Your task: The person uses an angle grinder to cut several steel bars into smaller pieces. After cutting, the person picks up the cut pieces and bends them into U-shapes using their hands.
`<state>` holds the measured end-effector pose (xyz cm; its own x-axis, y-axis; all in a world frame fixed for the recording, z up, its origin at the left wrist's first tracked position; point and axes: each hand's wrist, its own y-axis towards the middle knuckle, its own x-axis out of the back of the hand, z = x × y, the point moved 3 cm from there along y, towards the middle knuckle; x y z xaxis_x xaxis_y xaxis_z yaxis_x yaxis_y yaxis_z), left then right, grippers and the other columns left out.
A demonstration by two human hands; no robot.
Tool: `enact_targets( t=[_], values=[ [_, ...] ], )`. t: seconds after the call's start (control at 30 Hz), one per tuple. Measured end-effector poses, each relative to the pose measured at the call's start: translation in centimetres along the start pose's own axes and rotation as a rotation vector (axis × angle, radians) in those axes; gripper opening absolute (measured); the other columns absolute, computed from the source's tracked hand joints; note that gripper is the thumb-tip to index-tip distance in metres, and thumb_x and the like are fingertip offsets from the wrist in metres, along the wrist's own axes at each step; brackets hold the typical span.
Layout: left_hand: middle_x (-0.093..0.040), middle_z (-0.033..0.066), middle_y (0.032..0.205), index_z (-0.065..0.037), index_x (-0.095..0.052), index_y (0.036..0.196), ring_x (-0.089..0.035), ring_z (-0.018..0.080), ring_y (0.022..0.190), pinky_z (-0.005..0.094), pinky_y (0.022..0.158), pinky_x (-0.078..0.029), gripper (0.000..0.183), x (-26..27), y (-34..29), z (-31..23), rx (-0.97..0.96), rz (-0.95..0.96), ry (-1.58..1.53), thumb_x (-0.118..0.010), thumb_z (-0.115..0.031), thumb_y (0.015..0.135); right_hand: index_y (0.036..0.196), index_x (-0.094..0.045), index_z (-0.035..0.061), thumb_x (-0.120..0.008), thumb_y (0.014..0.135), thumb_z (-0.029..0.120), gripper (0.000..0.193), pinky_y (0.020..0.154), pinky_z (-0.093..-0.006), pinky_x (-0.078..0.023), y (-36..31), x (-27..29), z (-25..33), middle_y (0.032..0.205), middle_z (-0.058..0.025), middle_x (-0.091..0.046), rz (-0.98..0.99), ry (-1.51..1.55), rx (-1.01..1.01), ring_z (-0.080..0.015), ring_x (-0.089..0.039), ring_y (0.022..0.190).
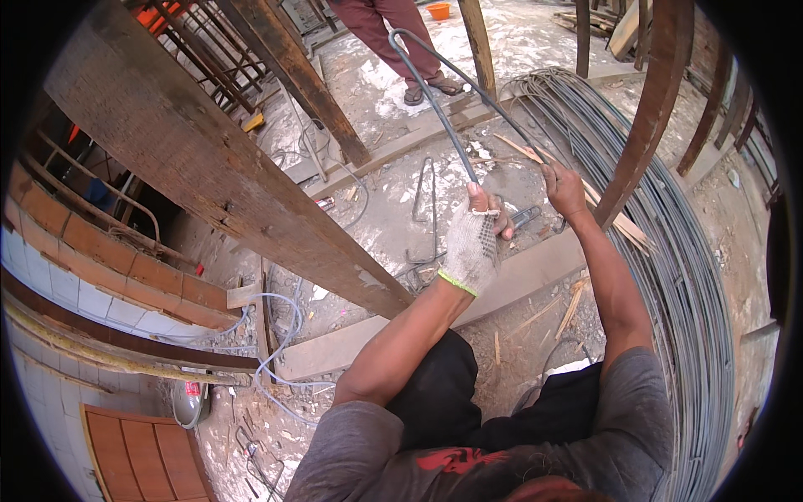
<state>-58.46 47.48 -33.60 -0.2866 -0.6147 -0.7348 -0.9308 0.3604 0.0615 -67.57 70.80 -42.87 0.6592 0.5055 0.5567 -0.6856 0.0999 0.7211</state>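
Note:
In front of me a long steel bar (438,119) is raised, bent back on itself in a narrow V with the bend at its far end. My left hand (474,244), in a white knitted glove with a green cuff, is closed round the left leg, thumb up along it. My right hand (565,189), bare, grips the right leg near its lower part. A short grey metal piece (525,216) shows between the hands; whether either hand touches it I cannot tell. Another bent bar (434,209), a narrow triangle, lies on the ground left of the glove.
A thick slanting timber post (222,184) stands close on my left, a curved post (644,109) on the right. Long steel bars (698,301) lie bundled along my right. A person (386,38) stands ahead, face out of view. Pale hose (293,322) loops by the plank (322,356).

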Motion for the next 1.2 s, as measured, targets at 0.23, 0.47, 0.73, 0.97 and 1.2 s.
enact_targets(
  t=[0.23, 0.47, 0.73, 0.97, 1.2],
  values=[
    [-0.033, -0.0036, 0.058, -0.015, -0.043, 0.072, -0.032, 0.0107, 0.049, 0.0275, 0.049, -0.035, 0.043, 0.9, 1.9, -2.5, -0.329, -0.176, 0.150, -0.058, -0.047, 0.097, 0.080, -0.058, -0.0030, -0.046, 0.102, 0.042, 0.052, 0.060, -0.0479, -0.044, -2.3, -1.7, 7.0, 0.066, -0.0268, -0.055, 0.161, 0.409, -0.154, -0.0440, -0.056, 0.063],
    [-0.033, -0.0041, 0.055, -0.017, -0.040, 0.073, -0.033, 0.0104, 0.043, 0.0266, 0.044, -0.033, 0.043, 2.0, 6.5, -3.0, -0.369, -0.175, 0.173, -0.061, -0.046, 0.095, 0.072, -0.049, 0.0007, -0.041, 0.104, 0.048, 0.057, 0.055, -0.0402, -0.037, -6.1, -3.1, 12.7, 0.058, -0.0098, -0.041, 0.373, 0.703, -0.408, -0.0222, -0.040, 0.055],
    [-0.033, -0.0039, 0.056, -0.015, -0.045, 0.070, -0.038, 0.0112, 0.047, 0.0278, 0.051, -0.036, 0.046, 6.6, 7.1, -5.9, -0.350, 0.017, -0.078, -0.057, -0.051, 0.096, 0.080, -0.053, 0.0026, -0.045, 0.104, 0.039, 0.044, 0.056, -0.0332, -0.037, -5.5, 4.5, 22.1, 0.061, -0.0021, -0.041, 0.559, 0.845, -0.141, -0.0137, -0.042, 0.058],
    [-0.039, -0.0030, 0.056, -0.018, -0.045, 0.070, -0.039, 0.0130, 0.047, 0.0285, 0.048, -0.036, 0.051, 9.6, 7.3, -7.9, -0.299, -0.325, -0.122, -0.058, -0.062, 0.091, 0.104, -0.053, 0.0015, -0.051, 0.102, 0.035, 0.033, 0.057, -0.0330, -0.039, -3.2, 7.8, 19.6, 0.065, -0.0054, -0.044, 0.770, 1.191, -0.272, -0.0161, -0.045, 0.058],
    [-0.041, -0.0015, 0.061, -0.016, -0.044, 0.070, -0.040, 0.0140, 0.050, 0.0276, 0.047, -0.037, 0.059, 6.0, 9.3, -7.4, -0.017, -0.203, -0.087, -0.052, -0.071, 0.088, 0.094, -0.052, 0.0023, -0.056, 0.097, 0.038, 0.036, 0.052, -0.0458, -0.045, -3.5, 7.7, 20.6, 0.057, -0.0190, -0.054, 0.490, 0.451, 0.140, -0.0411, -0.059, 0.057]
  ],
)
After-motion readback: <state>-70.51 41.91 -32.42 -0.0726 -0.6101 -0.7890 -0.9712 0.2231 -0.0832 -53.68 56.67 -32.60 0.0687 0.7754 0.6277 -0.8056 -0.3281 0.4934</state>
